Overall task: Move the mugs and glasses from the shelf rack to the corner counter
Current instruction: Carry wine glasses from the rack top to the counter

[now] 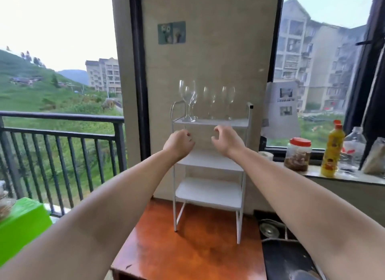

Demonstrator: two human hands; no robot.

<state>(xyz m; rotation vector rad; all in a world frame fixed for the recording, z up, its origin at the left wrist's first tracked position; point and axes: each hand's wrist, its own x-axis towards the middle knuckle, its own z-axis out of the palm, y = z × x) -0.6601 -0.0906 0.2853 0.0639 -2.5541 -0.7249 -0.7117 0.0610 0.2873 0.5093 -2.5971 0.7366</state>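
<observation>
Fingers loosely curled on both hands, holding nothing: left hand (179, 142) and right hand (226, 139) hover side by side just below the top shelf of the white rack (210, 160). Wine glasses (206, 101) stand upright in a row on that top shelf, at 12 o'clock from the hands. Likely shaped to take a stem each. Lower shelves look bare; no mugs visible. Rack sits on a wooden table (187, 250).

Wine glasses (188, 100) crowding rack (210, 123) top
</observation>
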